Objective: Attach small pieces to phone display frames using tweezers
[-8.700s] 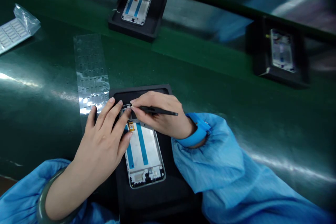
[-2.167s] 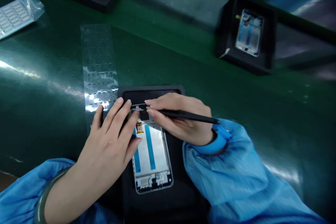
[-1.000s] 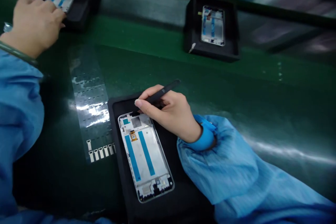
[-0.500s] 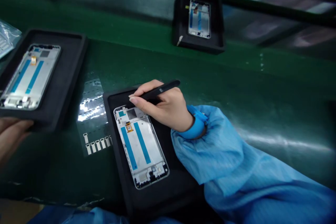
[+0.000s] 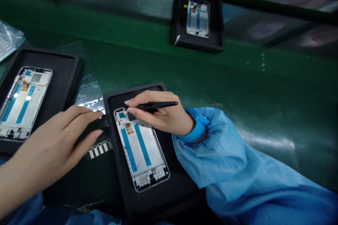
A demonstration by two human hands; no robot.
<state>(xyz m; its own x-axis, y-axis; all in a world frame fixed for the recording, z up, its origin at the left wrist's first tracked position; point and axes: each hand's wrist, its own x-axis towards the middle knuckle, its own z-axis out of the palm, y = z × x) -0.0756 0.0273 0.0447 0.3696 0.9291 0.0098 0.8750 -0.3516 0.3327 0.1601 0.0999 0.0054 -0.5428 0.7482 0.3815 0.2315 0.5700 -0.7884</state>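
Steadily, the right hand (image 5: 161, 114) pinches black tweezers (image 5: 155, 104) low over the phone frame (image 5: 141, 149) corner; the left hand (image 5: 52, 140) stays spread, holding nothing.

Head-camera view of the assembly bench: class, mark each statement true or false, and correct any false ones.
1. The right hand holds black tweezers. True.
2. The left hand holds a phone frame. False: it is open and appears empty, near the clear film strip.
3. A blue wrist strap circles the right wrist. True.
4. The nearest phone frame lies in a white tray. False: it lies in a black tray.
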